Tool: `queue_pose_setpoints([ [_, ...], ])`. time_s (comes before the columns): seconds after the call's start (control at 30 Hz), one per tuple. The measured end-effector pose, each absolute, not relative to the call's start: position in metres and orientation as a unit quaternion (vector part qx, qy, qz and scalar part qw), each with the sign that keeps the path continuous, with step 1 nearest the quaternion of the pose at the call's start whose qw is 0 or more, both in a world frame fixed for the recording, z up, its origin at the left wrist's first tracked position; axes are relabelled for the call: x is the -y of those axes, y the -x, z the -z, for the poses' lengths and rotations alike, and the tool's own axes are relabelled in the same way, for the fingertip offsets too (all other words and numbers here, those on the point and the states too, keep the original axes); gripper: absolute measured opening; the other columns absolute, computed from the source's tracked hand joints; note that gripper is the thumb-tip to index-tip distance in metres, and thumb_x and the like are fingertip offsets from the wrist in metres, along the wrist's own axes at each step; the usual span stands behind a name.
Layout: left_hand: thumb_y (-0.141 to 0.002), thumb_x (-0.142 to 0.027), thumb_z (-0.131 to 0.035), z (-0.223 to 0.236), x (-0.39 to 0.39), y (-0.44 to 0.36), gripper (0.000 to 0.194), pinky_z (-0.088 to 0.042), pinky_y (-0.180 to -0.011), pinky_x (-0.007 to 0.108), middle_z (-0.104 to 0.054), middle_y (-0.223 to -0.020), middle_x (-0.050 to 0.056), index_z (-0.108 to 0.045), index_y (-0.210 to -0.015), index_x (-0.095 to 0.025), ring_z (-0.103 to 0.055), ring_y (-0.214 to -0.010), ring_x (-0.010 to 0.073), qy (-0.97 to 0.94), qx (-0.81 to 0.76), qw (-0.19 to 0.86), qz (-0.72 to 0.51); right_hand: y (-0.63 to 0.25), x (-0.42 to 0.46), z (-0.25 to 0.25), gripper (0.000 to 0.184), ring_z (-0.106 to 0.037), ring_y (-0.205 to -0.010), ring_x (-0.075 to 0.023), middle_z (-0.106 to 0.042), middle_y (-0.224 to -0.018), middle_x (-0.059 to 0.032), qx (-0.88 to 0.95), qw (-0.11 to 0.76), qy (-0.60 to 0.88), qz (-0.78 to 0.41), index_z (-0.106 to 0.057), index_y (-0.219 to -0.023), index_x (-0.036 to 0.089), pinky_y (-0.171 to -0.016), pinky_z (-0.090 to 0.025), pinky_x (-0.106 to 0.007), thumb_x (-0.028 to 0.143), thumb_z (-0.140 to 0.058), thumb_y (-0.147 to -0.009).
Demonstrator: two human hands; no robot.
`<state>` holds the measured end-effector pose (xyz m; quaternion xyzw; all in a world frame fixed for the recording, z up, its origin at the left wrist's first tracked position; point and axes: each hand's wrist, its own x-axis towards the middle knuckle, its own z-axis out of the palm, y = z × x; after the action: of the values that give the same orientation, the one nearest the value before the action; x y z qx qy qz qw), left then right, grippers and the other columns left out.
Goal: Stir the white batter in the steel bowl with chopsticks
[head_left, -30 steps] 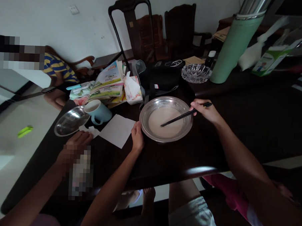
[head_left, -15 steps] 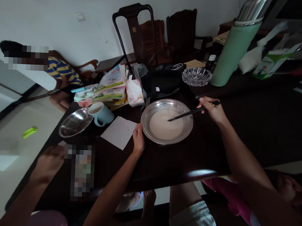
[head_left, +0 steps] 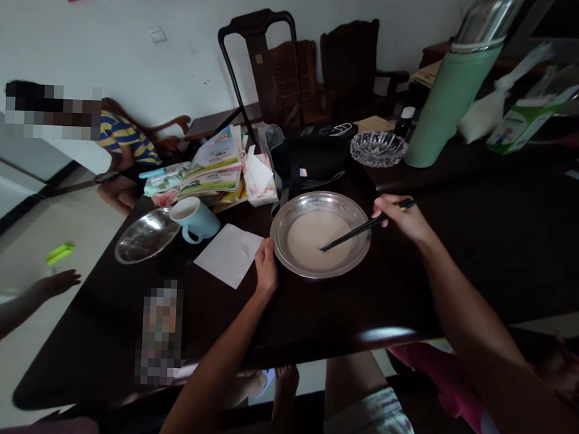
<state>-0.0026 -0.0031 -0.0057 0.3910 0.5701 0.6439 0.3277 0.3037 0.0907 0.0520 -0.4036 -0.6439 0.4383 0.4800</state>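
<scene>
A wide metal bowl stands on the dark table with a milky, off-white liquid inside. My left hand is closed at its left rim, fingers curled against the edge. In my right hand is a pair of black chopsticks, slanting down to the left. Their tips dip into the liquid near the bowl's middle. Just left of the bowl lies a white sheet of paper, beside my left hand.
Left are a light blue mug, an empty metal bowl and a blurred-out item. Behind stand books, a tissue pack, a black bag, a glass ashtray and a green thermos. Another person's hand is at far left.
The chopstick tips have moved toward me in the liquid, and my right hand has shifted slightly left and down. The other person's hand at left has withdrawn from the table. My left hand stays put.
</scene>
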Motion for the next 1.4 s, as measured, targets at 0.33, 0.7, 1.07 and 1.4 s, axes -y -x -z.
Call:
queue_pose_setpoints([
  [0.33, -0.085, -0.057, -0.06, 0.0036, 0.003, 0.0031, 0.047, -0.036, -0.06, 0.023, -0.039, -0.062, -0.004, -0.045, -0.062, -0.019, -0.034, -0.061, 0.0106, -0.4, -0.573, 0.32, -0.64, -0.3039, -0.091, -0.05, 0.049, -0.048, -0.045, -0.0099, -0.055, -0.047, 0.0012, 0.639, 0.494, 0.403, -0.431, -0.069, -0.057, 0.021, -0.051, -0.036, -0.028, 0.064, -0.066, -0.08],
  [0.7, -0.083, -0.057, -0.063, 0.0061, 0.0011, 0.0057, 0.049, -0.035, -0.057, 0.023, -0.036, -0.06, -0.005, -0.042, -0.06, -0.02, -0.032, -0.06, 0.0103, -0.401, -0.571, 0.31, -0.647, -0.3017, -0.0907, -0.0528, 0.049, -0.05, -0.047, -0.0106, -0.057, -0.049, 0.0012, 0.65, 0.478, 0.407, -0.428, -0.069, -0.059, 0.021, -0.053, -0.039, -0.028, 0.065, -0.066, -0.079],
  [1.07, -0.083, -0.056, -0.064, 0.0017, 0.0017, 0.0018, 0.049, -0.034, -0.056, 0.023, -0.036, -0.06, -0.005, -0.041, -0.06, -0.02, -0.033, -0.059, 0.0099, -0.388, -0.573, 0.314, -0.65, -0.2993, -0.0911, -0.051, 0.051, -0.052, -0.048, -0.0117, -0.056, -0.048, 0.0012, 0.656, 0.478, 0.412, -0.413, -0.067, -0.06, 0.021, -0.055, -0.042, -0.029, 0.069, -0.062, -0.08],
  [1.4, -0.083, -0.058, -0.064, 0.0037, 0.0012, 0.0033, 0.049, -0.034, -0.056, 0.023, -0.038, -0.06, -0.005, -0.043, -0.059, -0.02, -0.033, -0.06, 0.0104, -0.397, -0.574, 0.306, -0.648, -0.3033, -0.0948, -0.0491, 0.053, -0.046, -0.044, -0.0104, -0.052, -0.047, 0.0016, 0.618, 0.528, 0.43, -0.393, -0.064, -0.056, 0.022, -0.05, -0.037, -0.029, 0.069, -0.061, -0.081],
])
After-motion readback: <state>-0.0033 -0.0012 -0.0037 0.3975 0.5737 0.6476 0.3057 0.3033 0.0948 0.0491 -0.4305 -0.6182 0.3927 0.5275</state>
